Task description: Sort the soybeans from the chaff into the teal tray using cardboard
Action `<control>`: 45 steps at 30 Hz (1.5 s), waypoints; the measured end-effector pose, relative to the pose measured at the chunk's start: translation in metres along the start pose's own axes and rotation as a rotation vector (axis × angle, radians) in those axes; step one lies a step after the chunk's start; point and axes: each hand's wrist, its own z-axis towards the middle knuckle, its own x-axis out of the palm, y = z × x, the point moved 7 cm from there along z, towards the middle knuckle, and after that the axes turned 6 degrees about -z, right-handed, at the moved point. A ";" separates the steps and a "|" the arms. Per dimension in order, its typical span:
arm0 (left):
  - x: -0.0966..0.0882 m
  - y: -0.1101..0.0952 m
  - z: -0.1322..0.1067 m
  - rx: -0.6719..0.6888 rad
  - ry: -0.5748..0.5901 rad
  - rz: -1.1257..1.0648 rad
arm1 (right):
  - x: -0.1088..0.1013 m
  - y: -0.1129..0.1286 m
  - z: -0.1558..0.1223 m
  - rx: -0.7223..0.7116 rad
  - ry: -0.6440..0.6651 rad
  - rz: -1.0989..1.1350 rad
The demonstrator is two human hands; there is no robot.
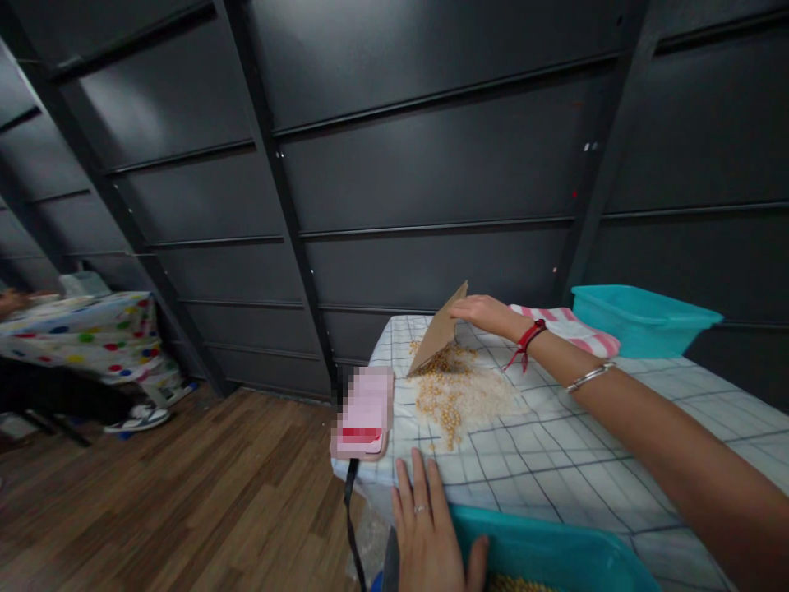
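My right hand (484, 316) grips a piece of cardboard (439, 333) by its upper edge. The cardboard leans over a spread of yellow corn kernels (440, 403), its lower edge down among them. Beside the kernels, and partly mixed with them, lies a patch of white rice-like grains (490, 399). My left hand (425, 526) is spread out at the table's near edge, fingers extended, holding nothing. Just right of it stands a teal plastic basin (542, 530) with yellow kernels inside, cut off by the frame's bottom.
A second teal basin (641, 316) and a pink-and-white striped cloth (567, 325) sit at the back of the checked tablecloth (592, 460). A pink phone (366, 407) with a black strap lies at the left edge. Another person's shoe (139, 418) shows far left, near a dotted-cloth table (117, 329).
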 end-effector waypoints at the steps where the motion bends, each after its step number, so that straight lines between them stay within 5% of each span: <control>1: 0.000 0.000 -0.001 -0.004 0.011 0.002 | -0.004 -0.003 -0.003 -0.005 -0.004 -0.002; 6: 0.000 -0.005 -0.002 -0.015 0.032 0.016 | -0.016 -0.004 -0.005 -0.010 -0.039 -0.011; 17: -0.001 -0.009 -0.002 -0.014 -0.100 0.103 | -0.005 0.021 -0.002 -0.113 -0.027 0.034; 27: 0.001 -0.009 -0.005 0.004 -0.008 0.033 | -0.060 0.004 -0.047 -0.082 -0.113 0.005; 32: -0.005 -0.017 -0.010 0.010 -0.155 0.036 | -0.082 0.019 -0.054 -0.062 -0.173 0.009; 39: -0.005 -0.025 -0.013 0.020 -0.282 0.102 | -0.065 0.062 -0.041 -0.241 -0.141 0.110; 45: 0.005 -0.017 -0.011 0.112 -0.298 0.161 | -0.057 0.059 -0.053 -0.304 -0.115 0.149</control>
